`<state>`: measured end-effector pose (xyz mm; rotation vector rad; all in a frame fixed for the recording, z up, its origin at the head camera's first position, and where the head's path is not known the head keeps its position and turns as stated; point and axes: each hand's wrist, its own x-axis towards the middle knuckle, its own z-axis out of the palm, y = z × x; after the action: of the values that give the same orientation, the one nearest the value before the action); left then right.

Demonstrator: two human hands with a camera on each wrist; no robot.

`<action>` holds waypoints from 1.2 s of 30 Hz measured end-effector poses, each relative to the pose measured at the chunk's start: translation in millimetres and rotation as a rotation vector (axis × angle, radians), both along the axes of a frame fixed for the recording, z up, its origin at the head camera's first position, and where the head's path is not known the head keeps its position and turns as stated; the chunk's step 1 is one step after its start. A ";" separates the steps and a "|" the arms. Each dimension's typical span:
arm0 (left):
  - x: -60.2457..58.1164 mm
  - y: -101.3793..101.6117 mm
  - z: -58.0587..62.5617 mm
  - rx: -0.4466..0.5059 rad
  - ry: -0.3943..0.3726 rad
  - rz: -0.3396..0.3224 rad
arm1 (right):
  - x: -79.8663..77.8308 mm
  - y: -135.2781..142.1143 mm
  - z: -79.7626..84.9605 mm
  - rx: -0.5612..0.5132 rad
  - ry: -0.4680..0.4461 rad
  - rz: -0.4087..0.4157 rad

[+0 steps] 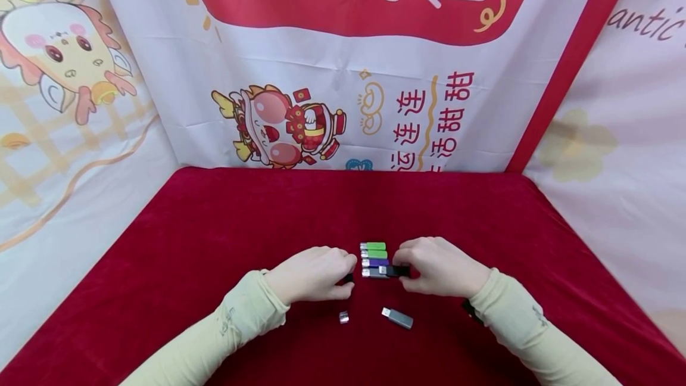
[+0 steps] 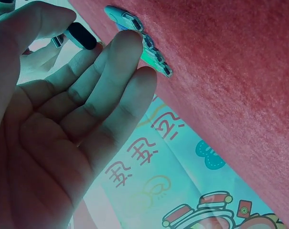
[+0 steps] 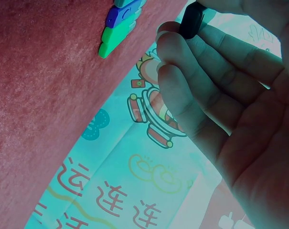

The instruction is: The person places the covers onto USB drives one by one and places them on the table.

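My left hand [image 1: 316, 273] pinches a small black cap [image 2: 81, 36] between thumb and index finger, the other fingers only slightly bent. In my right hand [image 1: 436, 267], thumb and fingertips grip a black USB flash drive [image 1: 398, 271], its bare metal plug pointing left toward the cap. Cap and drive are apart. Between the hands lies a row of capped flash drives: two green ones [image 1: 377, 246], a purple one [image 3: 123, 15] and a grey one [image 1: 370, 273], which the black drive partly overlaps in the head view.
Nearer the body, an uncapped grey flash drive [image 1: 399, 318] lies at an angle on the red cloth [image 1: 268, 213]. To its left is a small clear cap [image 1: 343, 317]. A printed fabric backdrop [image 1: 332, 58] rises behind the table's far edge.
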<state>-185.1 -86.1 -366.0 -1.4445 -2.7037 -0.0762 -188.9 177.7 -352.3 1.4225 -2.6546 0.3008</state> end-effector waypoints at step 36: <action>2.1 6.8 5.7 0.101 0.311 -0.142 | 4.0 -7.2 -0.6 -0.121 0.103 0.080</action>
<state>-183.0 -79.3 -360.3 -1.4781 -2.3175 0.0040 -185.0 170.4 -352.9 1.4672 -2.4576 0.3784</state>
